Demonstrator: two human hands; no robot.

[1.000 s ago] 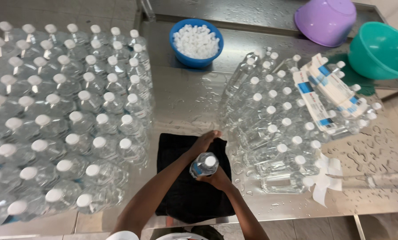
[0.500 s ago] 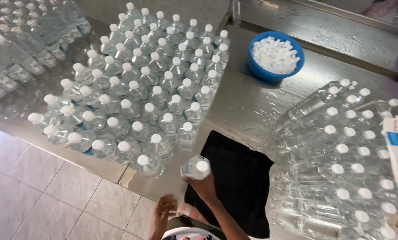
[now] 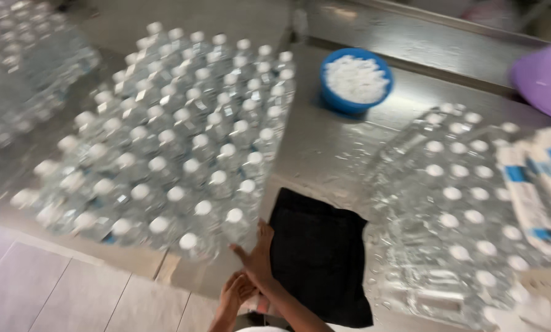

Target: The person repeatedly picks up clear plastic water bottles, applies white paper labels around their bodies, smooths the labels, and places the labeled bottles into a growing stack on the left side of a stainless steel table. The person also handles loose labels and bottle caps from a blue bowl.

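- Steel, wet and grey, makes up the worktop (image 3: 325,154) that everything stands on, with the person's two bare hands low at its near edge.
- Right hand (image 3: 257,255): fingers spread and loose, gripping nothing, its tips at or just short of the clear plastic water bottle with a white cap (image 3: 233,222); motion blur hides whether skin touches it.
- That bottle stands upright just above the right hand, at the near corner of the big block of capped clear bottles (image 3: 183,141) spreading up and to the left of the hand.
- Left hand (image 3: 231,298): just below and left of the right hand, over the table edge; fingers loosely curled, and I cannot tell whether it holds anything.
- Black folded cloth (image 3: 321,258): flat on the steel, immediately to the right of the right hand.
- Further right of the cloth, a second cluster of clear bottles (image 3: 460,215), several lying tilted.
- Well above the hands, a round blue plastic bowl of white caps (image 3: 355,80).
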